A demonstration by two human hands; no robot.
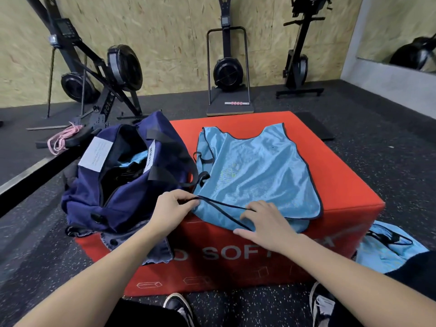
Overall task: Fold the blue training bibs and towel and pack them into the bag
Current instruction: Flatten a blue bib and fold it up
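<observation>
A light blue training bib (254, 175) with dark trim lies spread flat on a red soft box (349, 185). My left hand (171, 208) pinches the bib's near left corner at its dark edge. My right hand (264, 220) rests on the bib's near edge with fingers spread. A navy bag (122, 185) stands unzipped on the box's left side, with blue fabric (134, 159) showing inside. More blue bib fabric (387, 249) lies on the floor at the right of the box. I see no towel that I can tell apart.
Black exercise machines (226, 72) stand along the wooden wall behind. A pink rope (61, 138) lies on the dark rubber floor at the left. My shoes (179, 308) are at the bottom edge, close to the box's front.
</observation>
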